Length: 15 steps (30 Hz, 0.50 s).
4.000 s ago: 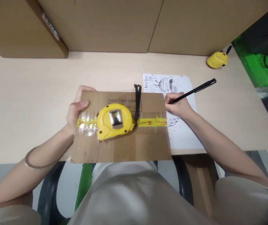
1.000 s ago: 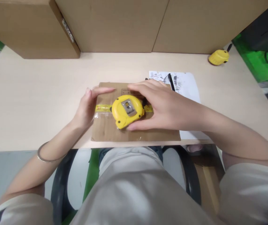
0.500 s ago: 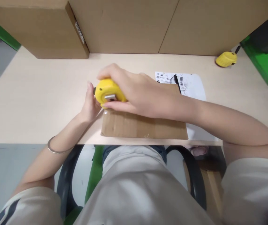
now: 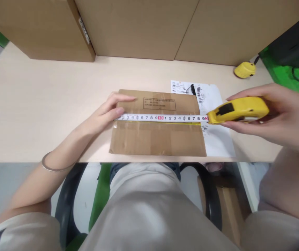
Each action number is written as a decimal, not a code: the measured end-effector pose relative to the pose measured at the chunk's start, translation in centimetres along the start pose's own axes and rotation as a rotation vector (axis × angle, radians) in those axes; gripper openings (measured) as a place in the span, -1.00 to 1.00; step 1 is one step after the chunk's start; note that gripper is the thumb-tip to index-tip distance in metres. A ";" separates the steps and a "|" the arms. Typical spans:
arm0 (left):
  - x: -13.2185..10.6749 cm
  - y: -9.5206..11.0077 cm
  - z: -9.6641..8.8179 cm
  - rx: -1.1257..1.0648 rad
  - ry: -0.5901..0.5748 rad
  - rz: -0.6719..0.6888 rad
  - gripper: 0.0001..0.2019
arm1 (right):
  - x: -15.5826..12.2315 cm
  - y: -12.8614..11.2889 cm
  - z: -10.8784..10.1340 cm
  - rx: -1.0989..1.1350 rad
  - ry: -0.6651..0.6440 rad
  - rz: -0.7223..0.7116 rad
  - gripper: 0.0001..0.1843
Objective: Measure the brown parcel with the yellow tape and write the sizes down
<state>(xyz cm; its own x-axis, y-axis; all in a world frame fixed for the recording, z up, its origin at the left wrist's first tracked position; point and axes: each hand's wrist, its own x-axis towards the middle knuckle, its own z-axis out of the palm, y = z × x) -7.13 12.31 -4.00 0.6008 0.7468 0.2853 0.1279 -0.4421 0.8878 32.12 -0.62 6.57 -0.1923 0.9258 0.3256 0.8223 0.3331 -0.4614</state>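
Observation:
A flat brown cardboard box [image 4: 157,139] with printed lettering lies near the table's front edge. Across it, from left to right, runs the white blade [image 4: 162,118] of a yellow tape measure. My left hand [image 4: 104,113] is at the box's left edge, its thumb pressing on the blade's end and its fingers reaching onto the box top. Beyond the box's right edge, my right hand [image 4: 285,120] grips the yellow tape measure case [image 4: 243,109] between thumb and fingers. The hook at the blade's end is hidden by my left thumb.
A sheet of paper with black markings [image 4: 218,139] lies partly under the box. Another yellow tape measure [image 4: 245,70] rests at the back right. Large cardboard panels [image 4: 139,31] stand along the table's back, and a big carton [image 4: 57,31] stands at the back left.
My right hand has carried the tape measure case from the box's left edge to beyond its right edge, drawing the blade out across the box. My left hand has stayed at the left edge.

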 end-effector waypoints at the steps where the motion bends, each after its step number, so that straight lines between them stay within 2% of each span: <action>1: 0.0 -0.1 0.0 0.015 0.001 -0.003 -0.58 | -0.6 0.3 -0.1 0.001 0.020 0.027 -0.49; 5: -0.2 -0.4 -0.2 0.050 0.021 -0.023 -0.57 | -0.9 0.3 0.2 -0.020 0.013 -0.037 -0.55; 10: -0.2 -0.4 0.0 0.032 0.043 -0.036 -0.56 | 2.2 -2.4 -0.2 -0.048 -0.075 -0.117 -0.58; 12: 0.0 -0.2 0.6 -0.033 0.070 -0.030 -0.54 | 4.4 -4.5 1.2 -0.015 -0.131 -0.203 -0.61; 15: 0.5 -0.3 1.4 -0.245 0.096 -0.062 -0.30 | 8.1 -8.3 5.2 0.100 -0.189 -0.451 -0.61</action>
<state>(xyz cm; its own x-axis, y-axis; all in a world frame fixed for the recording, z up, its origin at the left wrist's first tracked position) -5.76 12.13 -4.62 0.5187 0.8175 0.2501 -0.0398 -0.2692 0.9623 20.96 5.01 8.78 -0.6183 0.6989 0.3595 0.5816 0.7145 -0.3888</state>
